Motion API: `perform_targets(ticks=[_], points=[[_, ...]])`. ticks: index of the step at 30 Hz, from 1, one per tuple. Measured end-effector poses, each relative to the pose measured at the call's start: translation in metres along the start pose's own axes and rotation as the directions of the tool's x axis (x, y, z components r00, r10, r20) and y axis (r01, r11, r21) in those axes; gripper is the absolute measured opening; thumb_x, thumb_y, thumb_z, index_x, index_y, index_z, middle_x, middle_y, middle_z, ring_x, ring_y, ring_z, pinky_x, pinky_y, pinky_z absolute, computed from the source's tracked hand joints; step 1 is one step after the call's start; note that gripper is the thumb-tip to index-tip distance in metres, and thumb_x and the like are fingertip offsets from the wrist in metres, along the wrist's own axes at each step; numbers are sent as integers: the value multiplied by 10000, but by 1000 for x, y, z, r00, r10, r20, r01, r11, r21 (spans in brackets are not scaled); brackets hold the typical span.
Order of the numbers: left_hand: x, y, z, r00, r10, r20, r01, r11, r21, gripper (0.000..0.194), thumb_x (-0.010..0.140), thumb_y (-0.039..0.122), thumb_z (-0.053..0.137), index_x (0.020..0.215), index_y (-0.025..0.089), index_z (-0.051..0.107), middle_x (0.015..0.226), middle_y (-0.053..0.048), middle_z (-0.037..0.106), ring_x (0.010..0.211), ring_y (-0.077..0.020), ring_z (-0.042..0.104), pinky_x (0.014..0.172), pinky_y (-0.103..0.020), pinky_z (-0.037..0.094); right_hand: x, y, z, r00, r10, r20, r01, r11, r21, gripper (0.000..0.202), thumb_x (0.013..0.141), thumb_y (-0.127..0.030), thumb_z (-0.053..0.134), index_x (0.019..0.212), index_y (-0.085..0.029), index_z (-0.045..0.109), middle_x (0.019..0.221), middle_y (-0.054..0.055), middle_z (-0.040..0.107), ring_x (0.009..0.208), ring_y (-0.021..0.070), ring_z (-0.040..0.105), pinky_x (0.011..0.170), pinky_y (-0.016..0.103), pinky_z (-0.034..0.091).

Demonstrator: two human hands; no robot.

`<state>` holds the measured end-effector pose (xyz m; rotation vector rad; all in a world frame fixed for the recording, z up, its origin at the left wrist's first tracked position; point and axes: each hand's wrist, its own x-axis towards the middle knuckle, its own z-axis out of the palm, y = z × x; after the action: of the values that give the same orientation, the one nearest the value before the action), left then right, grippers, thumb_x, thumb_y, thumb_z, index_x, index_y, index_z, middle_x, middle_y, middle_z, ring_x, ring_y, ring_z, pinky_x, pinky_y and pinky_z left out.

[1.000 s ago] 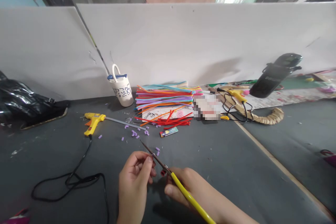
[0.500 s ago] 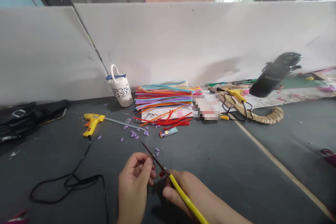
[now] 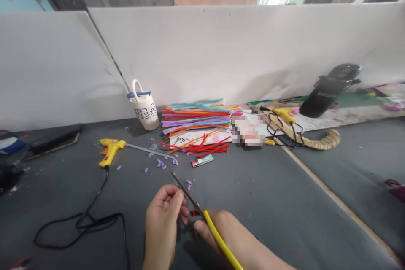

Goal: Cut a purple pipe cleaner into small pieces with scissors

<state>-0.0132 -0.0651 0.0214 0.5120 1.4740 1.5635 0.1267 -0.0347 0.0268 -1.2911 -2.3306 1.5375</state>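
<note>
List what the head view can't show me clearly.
Head view:
What the left hand pinches: hidden by its fingers.
Red piece beside the scissors: too small to identify.
Scissors' yellow handle end: cut off by bottom edge.
Item behind pixelation: masked.
Lettering on black bottle: blurred.

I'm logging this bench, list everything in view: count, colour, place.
Glue guns: two, yellow, left, back right
Tumbler: one, white, back left
Fuzzy sticks: many, multicoloured, back centre
Small bits: many, purple, centre
Small box: one, teal, centre
Pixelated object: one, whitish, back centre
Bottle: one, black, back right
Ruffled strip: one, tan, right
Scissors: one, yellow-handled, front
Small piece: one, red, front
Dark items: several, black, left
Tabletop: one, grey, below
Panels: two, white, behind
Left hand: one, bare, front
Right hand: one, bare, front
</note>
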Motion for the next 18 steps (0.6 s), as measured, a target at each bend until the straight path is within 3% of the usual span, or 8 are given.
perform_targets(ticks=[3,7,9,11,14,18], points=[[2,4,-1,998,-52,31,54,996,-70,194,659,305,699,639,154,580,502,42,558,417,-68,479,369,-150,379,4,6,-2,998,-14,-63,15,1000,13,308,838,-446,408,761,-179,542,665,22,581,539,124,459,503,210,317],[10,8,-7,996,-64,57,68,995,-70,199,648,313,701,648,151,586,526,34,560,421,-69,471,369,-159,371,10,13,-20,973,16,-232,-35,996,-77,182,799,-364,484,739,-193,502,635,1,562,545,125,463,511,207,293],[18,9,-13,999,-6,42,5,1000,30,213,663,355,672,653,162,582,534,36,551,428,-78,473,378,-173,376,10,18,-32,949,5,-316,-58,986,-156,94,780,-287,496,759,-196,507,640,-4,560,547,125,462,512,208,270],[27,9,-21,996,80,40,-88,964,253,224,694,396,615,676,177,576,570,36,550,458,-90,485,406,-187,390,9,23,-44,937,-39,-348,-57,963,-262,66,742,-237,524,793,-195,522,634,-11,548,540,125,452,512,211,250],[41,7,-32,993,93,75,-114,920,374,203,683,386,607,664,188,572,564,45,539,452,-101,483,408,-198,372,6,28,-60,946,-90,-311,-39,923,-383,119,681,-182,559,798,-197,545,624,-21,538,528,121,434,507,213,225],[52,-1,-36,984,58,169,-140,840,524,169,652,350,591,597,192,567,478,59,504,400,-119,468,395,-219,344,3,27,-76,935,-50,-351,-122,883,-452,96,739,-237,540,821,-198,571,586,-17,531,505,127,434,491,221,206]])
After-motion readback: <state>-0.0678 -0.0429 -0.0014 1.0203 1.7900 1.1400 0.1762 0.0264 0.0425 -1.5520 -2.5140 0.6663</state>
